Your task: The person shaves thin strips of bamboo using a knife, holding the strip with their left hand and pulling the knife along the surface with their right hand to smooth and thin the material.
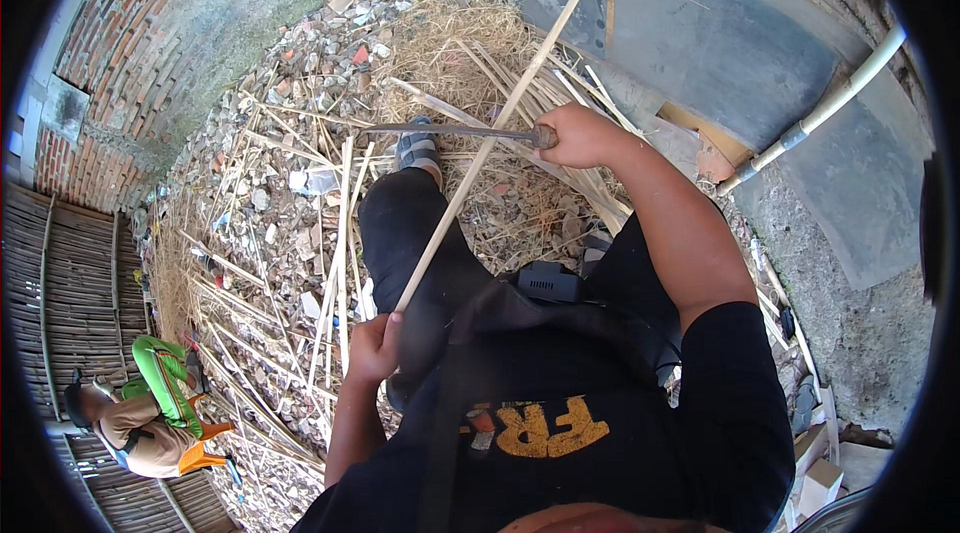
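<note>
A long pale bamboo strip [448,219] slants from my lap up and away to the right. My left hand [374,347] is closed around its near end, beside my left thigh. In my right hand [583,140] is the handle of a machete [425,129], held out in front of my knees. Its long, narrow dark blade points left and crosses the strip, apparently resting against it. Beyond the crossing, the strip's far end reaches toward the grey panels. My sandalled left foot [417,147] shows just past the blade, on the rubble.
Bamboo strips [345,243] lie scattered at my left over stony rubble [262,195]. A heap of fine shavings [455,43] lies ahead. Grey panels [700,18] and a pale pole [825,108] lean at the right. Another person [150,418] sits on an orange chair [208,448], far left.
</note>
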`<state>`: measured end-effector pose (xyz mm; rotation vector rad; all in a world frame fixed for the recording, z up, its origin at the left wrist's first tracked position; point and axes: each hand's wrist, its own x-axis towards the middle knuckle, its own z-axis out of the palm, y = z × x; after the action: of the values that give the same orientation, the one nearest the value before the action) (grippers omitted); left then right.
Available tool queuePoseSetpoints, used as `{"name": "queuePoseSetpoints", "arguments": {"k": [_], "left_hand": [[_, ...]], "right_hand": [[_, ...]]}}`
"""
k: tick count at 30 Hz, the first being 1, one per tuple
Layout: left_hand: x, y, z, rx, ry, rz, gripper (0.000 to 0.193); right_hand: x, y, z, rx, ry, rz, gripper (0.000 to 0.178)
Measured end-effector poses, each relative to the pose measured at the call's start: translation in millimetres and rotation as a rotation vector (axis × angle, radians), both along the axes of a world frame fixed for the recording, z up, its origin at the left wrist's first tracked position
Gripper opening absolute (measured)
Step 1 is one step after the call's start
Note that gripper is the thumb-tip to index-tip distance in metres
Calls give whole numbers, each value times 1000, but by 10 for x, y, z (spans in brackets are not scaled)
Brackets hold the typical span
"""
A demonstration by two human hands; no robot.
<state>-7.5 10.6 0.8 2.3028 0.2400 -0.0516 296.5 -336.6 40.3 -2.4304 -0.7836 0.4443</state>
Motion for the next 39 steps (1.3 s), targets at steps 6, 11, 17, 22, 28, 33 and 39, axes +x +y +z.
{"name": "queuePoseSetpoints", "arguments": {"k": [6, 11, 17, 22, 28, 33, 39], "left_hand": [[9, 16, -36, -13, 10, -2, 48], [11, 10, -32, -11, 5, -9, 48], [3, 6, -27, -53, -1, -4, 47], [3, 22, -45, -56, 25, 3, 47], [6, -17, -17, -86, 18, 20, 46], [0, 9, -37, -52, 25, 23, 47], [-1, 24, -61, -62, 10, 12, 48]], "right_hand": [[14, -34, -61, 1, -66, 0, 26], [9, -41, -63, 7, -36, -14, 24], [0, -30, -36, 12, -33, 0, 26], [2, -37, -47, 25, -33, 3, 30], [17, -35, -86, 31, -32, 2, 30], [19, -30, -92, 26, -34, 4, 31], [31, -27, -117, 7, -38, -1, 25]]}}
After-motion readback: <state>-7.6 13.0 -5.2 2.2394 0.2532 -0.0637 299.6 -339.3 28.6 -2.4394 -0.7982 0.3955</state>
